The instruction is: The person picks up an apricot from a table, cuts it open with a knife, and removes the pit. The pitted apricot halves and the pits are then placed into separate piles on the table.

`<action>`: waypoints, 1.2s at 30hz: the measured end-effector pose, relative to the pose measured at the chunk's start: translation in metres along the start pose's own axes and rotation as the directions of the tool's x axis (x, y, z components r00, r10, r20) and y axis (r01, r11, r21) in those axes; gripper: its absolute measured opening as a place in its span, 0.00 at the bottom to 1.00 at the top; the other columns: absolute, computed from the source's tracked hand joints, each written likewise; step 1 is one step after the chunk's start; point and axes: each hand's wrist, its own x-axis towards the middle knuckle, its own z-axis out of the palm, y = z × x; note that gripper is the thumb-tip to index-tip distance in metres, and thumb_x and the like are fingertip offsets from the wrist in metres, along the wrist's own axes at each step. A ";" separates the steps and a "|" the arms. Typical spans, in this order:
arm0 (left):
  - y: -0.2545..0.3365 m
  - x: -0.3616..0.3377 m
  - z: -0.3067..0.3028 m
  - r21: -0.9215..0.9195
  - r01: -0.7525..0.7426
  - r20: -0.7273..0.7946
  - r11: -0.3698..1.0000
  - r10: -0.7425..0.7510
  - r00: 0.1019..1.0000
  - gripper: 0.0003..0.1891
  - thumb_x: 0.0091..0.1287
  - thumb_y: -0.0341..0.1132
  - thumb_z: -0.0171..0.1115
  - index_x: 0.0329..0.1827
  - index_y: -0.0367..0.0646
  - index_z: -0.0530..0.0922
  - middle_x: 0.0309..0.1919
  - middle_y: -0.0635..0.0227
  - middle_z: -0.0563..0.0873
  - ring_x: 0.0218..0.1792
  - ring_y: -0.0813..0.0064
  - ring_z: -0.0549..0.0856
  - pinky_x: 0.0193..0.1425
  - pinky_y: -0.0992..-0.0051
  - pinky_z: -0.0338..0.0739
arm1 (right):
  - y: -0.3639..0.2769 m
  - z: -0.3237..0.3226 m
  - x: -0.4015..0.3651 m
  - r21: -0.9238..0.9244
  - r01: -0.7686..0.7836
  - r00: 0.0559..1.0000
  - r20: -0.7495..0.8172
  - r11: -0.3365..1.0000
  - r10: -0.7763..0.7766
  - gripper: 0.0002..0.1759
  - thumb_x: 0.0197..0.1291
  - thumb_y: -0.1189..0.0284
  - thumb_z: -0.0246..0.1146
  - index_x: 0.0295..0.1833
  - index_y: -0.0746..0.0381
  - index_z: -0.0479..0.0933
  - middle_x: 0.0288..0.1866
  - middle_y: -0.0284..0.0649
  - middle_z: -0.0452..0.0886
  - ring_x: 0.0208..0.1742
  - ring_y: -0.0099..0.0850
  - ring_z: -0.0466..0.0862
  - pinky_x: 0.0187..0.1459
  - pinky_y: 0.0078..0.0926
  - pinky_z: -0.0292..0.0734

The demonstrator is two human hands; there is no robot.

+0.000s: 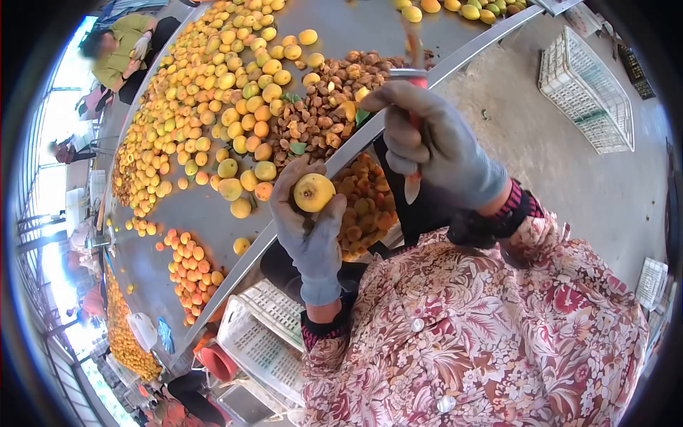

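My left hand (311, 245), in a grey glove, is closed around a yellow apricot (314, 193) whose brownish stem end faces up. To its right, my right hand (452, 146), also gloved, grips a small knife (412, 188) with a reddish handle; the short blade points down below the fingers. Apart from the apricot, the knife is held over the table's edge side. Behind the hands lies a heap of brown apricot pits (313, 124) with a few green leaves. Below and between the hands, a container of orange apricot pieces (363, 206) is partly hidden.
Many whole apricots (213, 85) cover the metal table (171, 203), with a smaller orange pile (193, 274) near its raised rim. White plastic crates stand at lower left (263, 341) and right (587, 92). Other people (124, 53) are along the far side.
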 end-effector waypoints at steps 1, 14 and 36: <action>0.002 0.001 0.003 0.048 -0.015 -0.010 0.999 0.016 1.000 0.32 0.54 0.18 0.60 0.65 0.32 0.62 0.57 0.57 0.72 0.55 0.70 0.75 0.57 0.74 0.71 | 0.007 -0.004 -0.001 0.042 0.065 0.998 -0.024 0.997 -0.064 0.19 0.70 0.60 0.46 0.48 0.64 0.75 0.14 0.25 0.53 0.12 0.17 0.51 0.16 0.16 0.52; 0.007 -0.011 0.007 0.068 0.283 0.090 0.957 -0.289 0.953 0.27 0.55 0.19 0.63 0.60 0.29 0.68 0.53 0.61 0.76 0.51 0.76 0.77 0.58 0.76 0.72 | 0.018 0.034 0.017 -0.002 0.321 0.947 -0.019 0.947 -0.321 0.20 0.69 0.59 0.50 0.48 0.66 0.75 0.15 0.31 0.66 0.13 0.20 0.63 0.18 0.20 0.61; -0.020 -0.003 -0.007 0.572 -0.044 0.191 0.819 -0.081 0.978 0.26 0.56 0.25 0.64 0.59 0.30 0.69 0.48 0.63 0.79 0.48 0.70 0.79 0.55 0.74 0.73 | 0.034 0.016 0.026 0.637 -0.501 0.821 0.564 0.585 0.090 0.22 0.71 0.59 0.46 0.55 0.65 0.71 0.15 0.23 0.57 0.11 0.15 0.53 0.13 0.18 0.52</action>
